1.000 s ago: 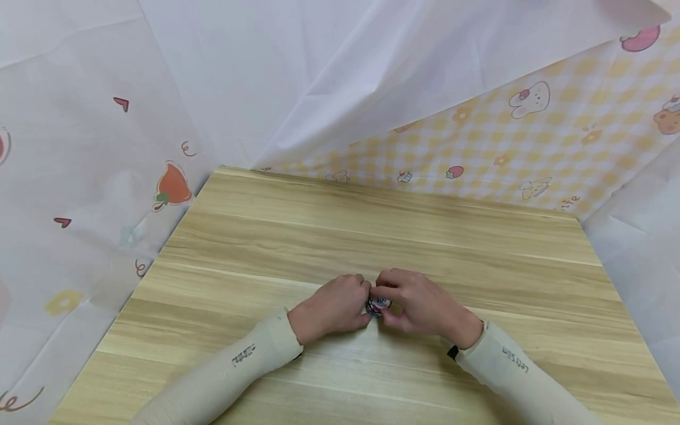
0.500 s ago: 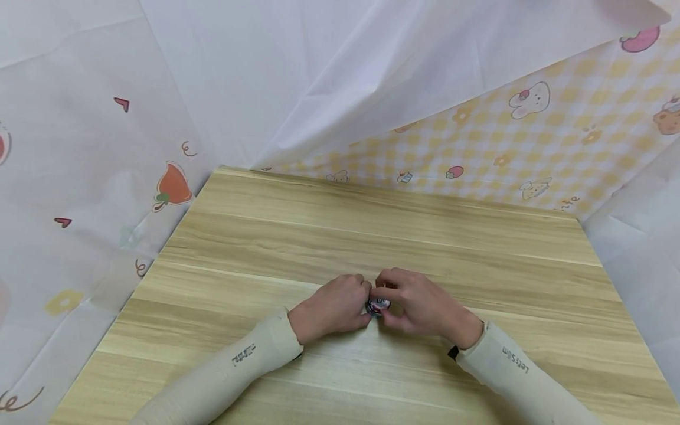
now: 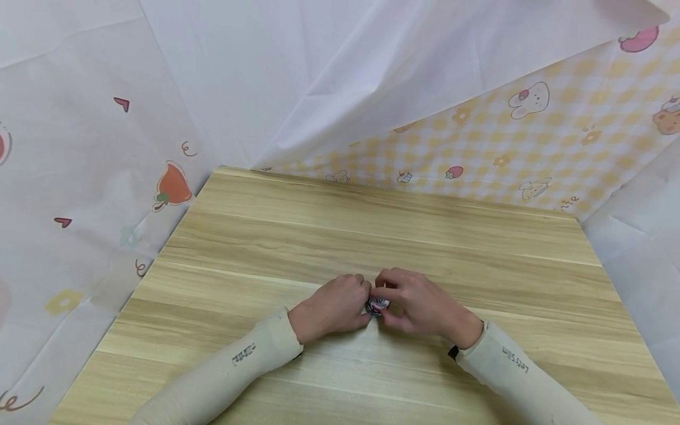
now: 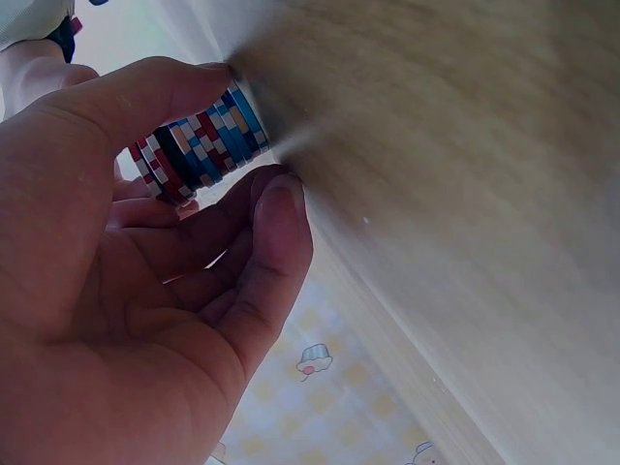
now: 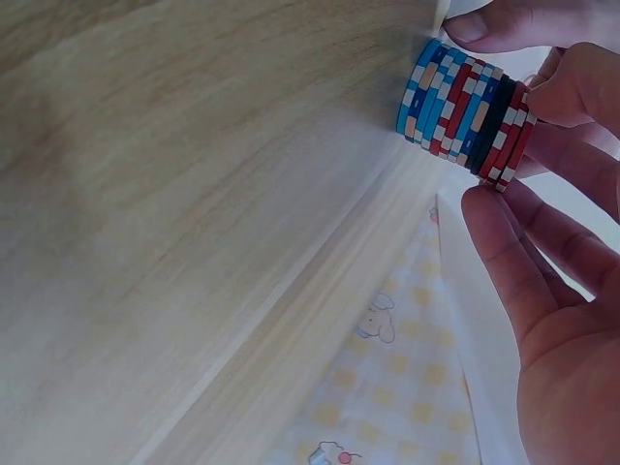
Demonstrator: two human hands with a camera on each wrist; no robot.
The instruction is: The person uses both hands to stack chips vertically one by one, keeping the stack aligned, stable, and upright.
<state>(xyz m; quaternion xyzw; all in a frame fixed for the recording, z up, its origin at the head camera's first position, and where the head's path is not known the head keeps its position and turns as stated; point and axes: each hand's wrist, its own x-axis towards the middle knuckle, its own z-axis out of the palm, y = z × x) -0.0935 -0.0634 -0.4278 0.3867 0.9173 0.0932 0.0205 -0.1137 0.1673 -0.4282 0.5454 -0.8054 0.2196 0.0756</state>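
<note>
A short upright stack of poker chips [image 3: 378,304] stands on the wooden table between my two hands, a white "100" face on top. From the side, in the right wrist view, blue chips [image 5: 422,97] lie at the bottom, with a black one and red chips [image 5: 511,145] above. Low on the stack, my left hand [image 3: 337,304] holds it between thumb [image 4: 160,92] and curled fingers [image 4: 276,223]. My right hand [image 3: 422,304] pinches the upper red chips by the edge, thumb on the near side and fingertips on the far side.
The wood-grain table [image 3: 372,236] extends around the stack on every side. White cloth [image 3: 319,77] hangs behind it, and a yellow checked cloth [image 3: 478,153] with cartoon prints covers the back right. A patterned white sheet [image 3: 106,177] borders the left edge.
Both hands stay in the same place at the stack. The "100" on the top chip has shifted very slightly left.
</note>
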